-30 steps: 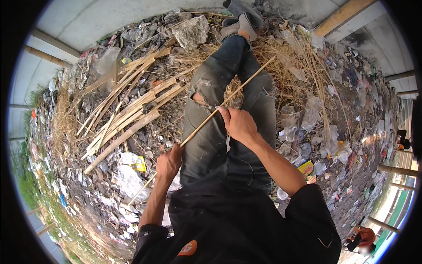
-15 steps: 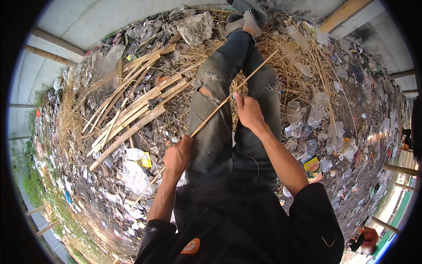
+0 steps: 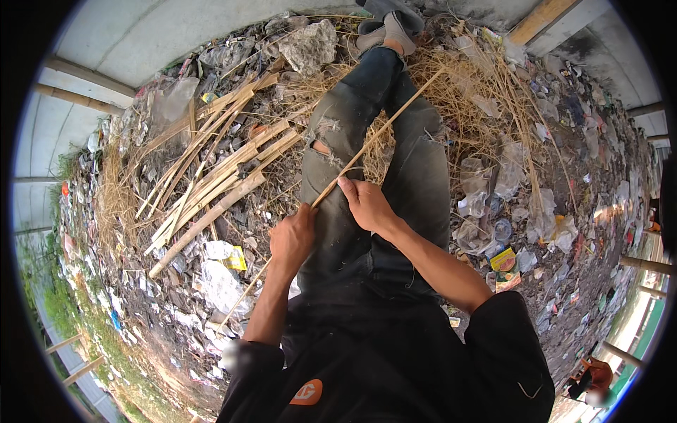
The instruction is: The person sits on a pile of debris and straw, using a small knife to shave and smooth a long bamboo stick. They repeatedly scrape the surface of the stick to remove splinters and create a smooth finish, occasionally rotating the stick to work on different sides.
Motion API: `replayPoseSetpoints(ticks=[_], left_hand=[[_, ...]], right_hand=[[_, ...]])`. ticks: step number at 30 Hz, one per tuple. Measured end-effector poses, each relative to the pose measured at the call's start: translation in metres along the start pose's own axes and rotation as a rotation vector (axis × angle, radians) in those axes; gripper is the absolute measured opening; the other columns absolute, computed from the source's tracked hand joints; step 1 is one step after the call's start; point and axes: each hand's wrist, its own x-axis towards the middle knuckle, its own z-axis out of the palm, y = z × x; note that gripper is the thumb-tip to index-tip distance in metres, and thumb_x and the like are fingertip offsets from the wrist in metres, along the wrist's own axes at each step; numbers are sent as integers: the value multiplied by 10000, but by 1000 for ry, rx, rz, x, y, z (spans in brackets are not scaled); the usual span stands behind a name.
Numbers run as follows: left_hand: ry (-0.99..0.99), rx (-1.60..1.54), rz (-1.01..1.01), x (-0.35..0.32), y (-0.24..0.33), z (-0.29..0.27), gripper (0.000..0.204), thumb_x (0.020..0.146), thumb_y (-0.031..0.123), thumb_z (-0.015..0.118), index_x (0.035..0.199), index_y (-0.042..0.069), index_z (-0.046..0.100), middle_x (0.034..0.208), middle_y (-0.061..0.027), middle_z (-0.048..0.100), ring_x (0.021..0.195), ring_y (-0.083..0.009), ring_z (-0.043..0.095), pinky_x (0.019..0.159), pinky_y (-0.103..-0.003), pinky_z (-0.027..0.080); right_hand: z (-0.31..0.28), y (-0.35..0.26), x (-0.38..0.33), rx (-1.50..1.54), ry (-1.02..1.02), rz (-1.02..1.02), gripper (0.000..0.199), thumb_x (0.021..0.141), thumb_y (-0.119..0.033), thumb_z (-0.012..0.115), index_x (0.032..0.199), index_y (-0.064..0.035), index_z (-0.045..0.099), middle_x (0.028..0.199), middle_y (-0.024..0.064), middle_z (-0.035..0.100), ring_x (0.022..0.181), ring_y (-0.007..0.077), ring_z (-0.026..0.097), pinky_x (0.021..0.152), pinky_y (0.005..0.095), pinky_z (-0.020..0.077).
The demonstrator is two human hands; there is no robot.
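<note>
– Where is the stick (image 3: 395, 120)?
– Slantwise over the person's lap, across the dark torn trousers (image 3: 417, 180); its upper end lies over the dry straw (image 3: 451, 81), its thin lower end reaches past the left forearm.
– And the grip?
– The left hand (image 3: 293, 231) is a closed fist around it, near the left thigh; the right hand (image 3: 368, 204) is just beside, higher up, thumb pressed on the stick, fingers folded in; their undersides are hidden.
– What lies about?
– Split bamboo strips (image 3: 218, 187) to the left, in a loose pile; a rounder bamboo pole (image 3: 209, 223) beside them, nearer the person; litter all over the ground.
– Farther off?
– A pale rock (image 3: 310, 48), left of the crossed feet; beyond, a grey wall (image 3: 176, 32).
</note>
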Motion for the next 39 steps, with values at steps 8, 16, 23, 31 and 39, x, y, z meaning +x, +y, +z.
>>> replayPoseSetpoints(ticks=[8,16,23,31,39], left_hand=[[9,-65,-11,-4,5,-2,236,1047,310,573,991,83,604,728,-260,667,698,-494,665,614,-578,510],[59,5,-11,-6,10,3,249,1056,341,550,1018,97,582,769,-221,703,685,-464,689,584,-573,520],[67,35,-12,-5,19,1,214,1060,308,540,1054,98,580,795,-212,705,695,-461,694,597,-570,528],[15,-107,49,-1,1,12,191,1056,286,530,1050,98,564,745,-256,676,712,-491,686,606,-590,529],[8,-74,-17,-9,-4,-6,233,1075,320,499,1025,96,539,701,-263,655,689,-503,663,603,-601,491]], right_hand=[[-40,23,15,744,-614,496,511,1073,-522,521,865,-59,587,571,-73,358,511,28,357,469,245,310],[-19,4,6,237,119,-110,514,990,-488,667,758,-32,614,583,60,522,546,187,514,566,359,413],[-5,-9,16,-310,183,-194,322,903,-317,745,743,-53,653,628,180,637,641,410,663,589,502,507],[-8,-30,-16,-223,3,-703,189,841,-191,767,754,-69,651,627,95,651,599,323,674,539,415,510],[-82,-6,12,195,362,-191,407,903,-298,797,673,-30,595,537,57,514,491,149,445,528,332,429]])
